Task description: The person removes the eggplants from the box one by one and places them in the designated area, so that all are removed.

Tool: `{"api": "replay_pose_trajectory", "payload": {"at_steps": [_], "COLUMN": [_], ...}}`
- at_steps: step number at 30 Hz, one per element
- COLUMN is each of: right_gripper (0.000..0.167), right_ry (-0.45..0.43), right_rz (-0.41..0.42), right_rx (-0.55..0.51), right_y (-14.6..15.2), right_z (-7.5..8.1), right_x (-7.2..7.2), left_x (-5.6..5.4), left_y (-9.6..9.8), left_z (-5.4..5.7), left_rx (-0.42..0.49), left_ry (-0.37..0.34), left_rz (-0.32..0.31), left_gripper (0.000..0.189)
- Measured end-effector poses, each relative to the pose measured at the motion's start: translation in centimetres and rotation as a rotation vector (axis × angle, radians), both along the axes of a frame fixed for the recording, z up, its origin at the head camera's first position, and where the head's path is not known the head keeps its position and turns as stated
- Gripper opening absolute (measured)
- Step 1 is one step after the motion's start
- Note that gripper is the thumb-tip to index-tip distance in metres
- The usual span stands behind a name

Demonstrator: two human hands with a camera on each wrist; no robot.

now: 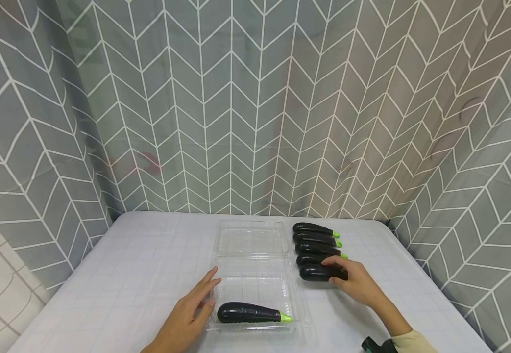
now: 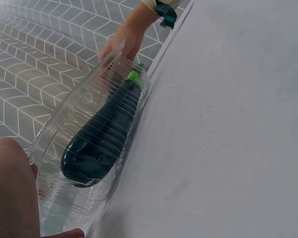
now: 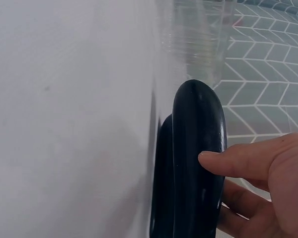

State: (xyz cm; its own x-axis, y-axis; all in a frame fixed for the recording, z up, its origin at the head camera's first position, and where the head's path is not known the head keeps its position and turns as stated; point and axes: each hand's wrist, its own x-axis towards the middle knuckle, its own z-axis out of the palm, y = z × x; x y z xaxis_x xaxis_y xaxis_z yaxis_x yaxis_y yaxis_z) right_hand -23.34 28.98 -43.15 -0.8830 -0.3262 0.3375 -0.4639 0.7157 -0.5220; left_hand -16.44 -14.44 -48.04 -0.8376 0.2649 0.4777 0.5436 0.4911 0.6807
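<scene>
My right hand pinches a dark eggplant, the nearest of a row on the right. In the right wrist view, its thumb lies along one side of that eggplant and other fingers reach behind it. A clear plastic clamshell box stands mid-table with its lid folded back. Another eggplant lies crosswise inside, its green stem to the right. At the box's left wall is my left hand, fingers extended along the edge; it also shows beside the box in the left wrist view.
Several more eggplants lie behind the held one, stems to the right. The clear lid reaches toward the back of the white-covered table. Grey patterned curtains hang behind and at both sides.
</scene>
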Motion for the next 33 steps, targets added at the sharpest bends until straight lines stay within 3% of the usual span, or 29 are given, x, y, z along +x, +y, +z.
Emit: {"api": "replay_pose_trajectory", "payload": {"at_steps": [11,21,33], "right_gripper": [0.04,0.04,0.041], "right_ry": [-0.027,-0.045,-0.003], "right_rz": [-0.001,-0.014,-0.032], "right_rx": [0.005,0.006,-0.011], "right_y": [0.2,0.3,0.5], "right_z": [-0.9,-1.1,-1.6], "right_x": [-0.3,-0.6,-0.7], "left_x": [0.2,0.0,0.0], "left_y": [0.0,-0.1,0.0], "left_z": [0.2,0.0,-0.1], "left_rx": [0.0,-0.012,-0.006], "left_ry": [0.041,0.001,0.029], "left_rz": [-0.008,0.006,-0.001], "left_gripper": [0.043,0.045,0.045]}}
